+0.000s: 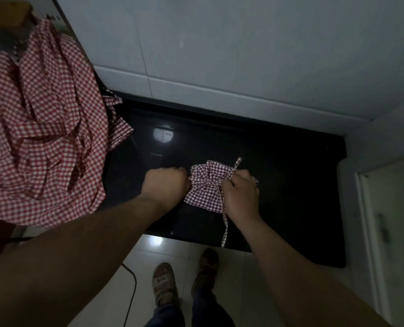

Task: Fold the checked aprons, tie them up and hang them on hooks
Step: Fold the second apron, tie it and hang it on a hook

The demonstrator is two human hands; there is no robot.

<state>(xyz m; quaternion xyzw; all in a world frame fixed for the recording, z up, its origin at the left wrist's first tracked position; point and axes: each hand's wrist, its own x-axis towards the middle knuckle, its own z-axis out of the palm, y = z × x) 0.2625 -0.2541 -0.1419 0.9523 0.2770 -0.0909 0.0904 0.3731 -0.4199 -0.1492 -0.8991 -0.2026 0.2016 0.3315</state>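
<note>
Dim light falls on a glossy black table (278,185) set against pale wall panels, with a round lamp reflection on its surface near the middle of the frame. At the centre, the left hand (166,185) is balled tight at the left edge of a small folded checked apron (204,192), gripping something there, though what it grips is hidden under the knuckles. The right hand (241,194) is closed on the bundle's right side, fingers pinched on a checked tie strap (225,225) that crosses the gathered middle of the cloth; one end sticks up just above this hand, the other trails down over the table's near edge toward the lower centre. The bundle lies flat on the table between both hands. Filling the left of the frame, a large loose heap of red checked aprons (43,138) spills onto the table's left end. Below, sandalled feet (163,284) stand on pale floor tiles beside a thin dark cable (131,291).
</note>
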